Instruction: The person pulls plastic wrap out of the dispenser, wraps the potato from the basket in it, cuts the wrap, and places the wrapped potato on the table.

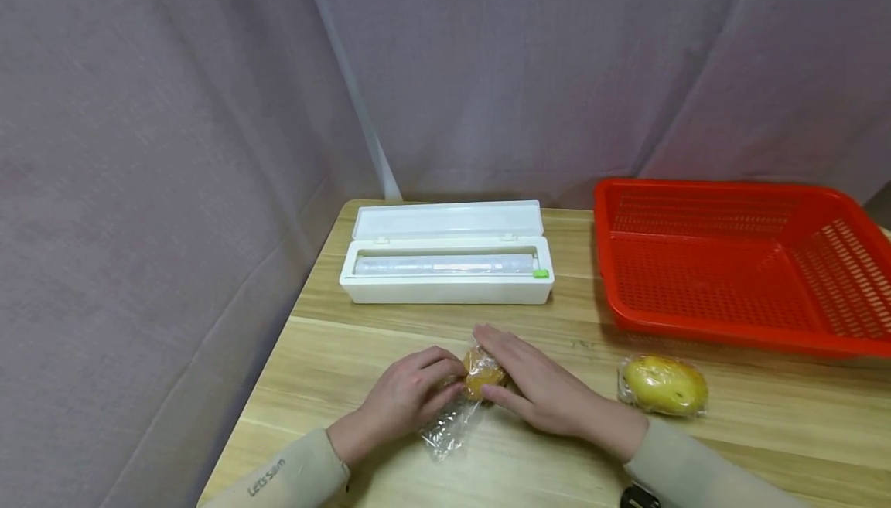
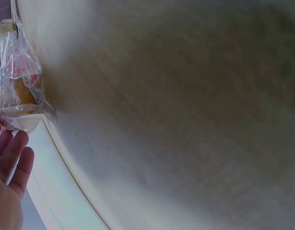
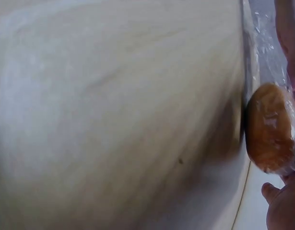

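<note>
A small orange-yellow fruit (image 1: 483, 373) in clear plastic film lies on the table between both hands. It looks smooth and oblong in the right wrist view, where the wrapped fruit (image 3: 269, 127) shows its brownish-orange side. My left hand (image 1: 411, 388) has bent fingers at the fruit's left side and pinches the film there. Loose crinkled film (image 1: 448, 427) trails toward the near edge. Fingers straight, my right hand (image 1: 553, 388) rests along the fruit's right side with the thumb on the near side. Film also covers the fruit in the left wrist view, beside the left fingers (image 2: 13, 155).
A white film dispenser box (image 1: 448, 291) stands at the back, lid raised, with a film roll (image 1: 445, 264) inside and a green slider (image 1: 541, 274). A red plastic basket (image 1: 696, 326) sits at the right. In front of it lies a film-wrapped yellow mango (image 1: 664, 386).
</note>
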`<state>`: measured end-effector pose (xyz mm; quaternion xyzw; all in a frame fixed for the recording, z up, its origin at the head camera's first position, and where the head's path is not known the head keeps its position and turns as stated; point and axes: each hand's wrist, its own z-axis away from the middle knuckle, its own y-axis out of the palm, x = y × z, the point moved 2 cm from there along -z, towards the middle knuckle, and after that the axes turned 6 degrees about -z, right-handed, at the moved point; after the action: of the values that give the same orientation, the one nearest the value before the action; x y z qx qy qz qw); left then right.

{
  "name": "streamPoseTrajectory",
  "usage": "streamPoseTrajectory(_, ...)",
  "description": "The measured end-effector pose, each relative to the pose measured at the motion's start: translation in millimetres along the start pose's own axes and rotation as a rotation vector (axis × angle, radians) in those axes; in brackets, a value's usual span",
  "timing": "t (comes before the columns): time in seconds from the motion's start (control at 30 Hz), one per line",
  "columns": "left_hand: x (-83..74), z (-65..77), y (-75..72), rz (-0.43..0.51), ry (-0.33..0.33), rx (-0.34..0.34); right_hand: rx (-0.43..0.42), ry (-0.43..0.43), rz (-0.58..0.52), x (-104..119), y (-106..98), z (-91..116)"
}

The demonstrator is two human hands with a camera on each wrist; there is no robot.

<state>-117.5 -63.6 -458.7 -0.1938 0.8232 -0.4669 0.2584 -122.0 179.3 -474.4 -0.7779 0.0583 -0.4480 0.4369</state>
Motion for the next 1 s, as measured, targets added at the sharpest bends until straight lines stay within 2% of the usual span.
streamPoseTrajectory(0.1, -0.8, 0.5, 0.9, -0.005, 0.002, -0.007, 0.024, -0.012, 0.041, -1.0, 4.7, 1.2)
streamPoseTrajectory(0.37, -2.6, 0.5, 1.2, -0.018, 0.001, -0.035, 0.034, -0.118, 0.226, -0.7, 11.5, 2.5)
streamPoseTrajectory(0.57, -2.5, 0.5, -0.5, -0.013, -0.027, -0.019, 0.024, -0.161, 0.276, 0.0, 12.8, -0.7)
streamPoseTrajectory(0.8, -1.1, -0.9, -2.7, -0.065, -0.008, -0.004, 0.019, -0.120, 0.181, 2.9, 7.9, -4.1)
streamPoseTrajectory(1.0, 2.8, -5.2, -7.4, -0.182, 0.062, 0.026, 0.012, 0.018, 0.034, 3.5, -4.4, -1.6)
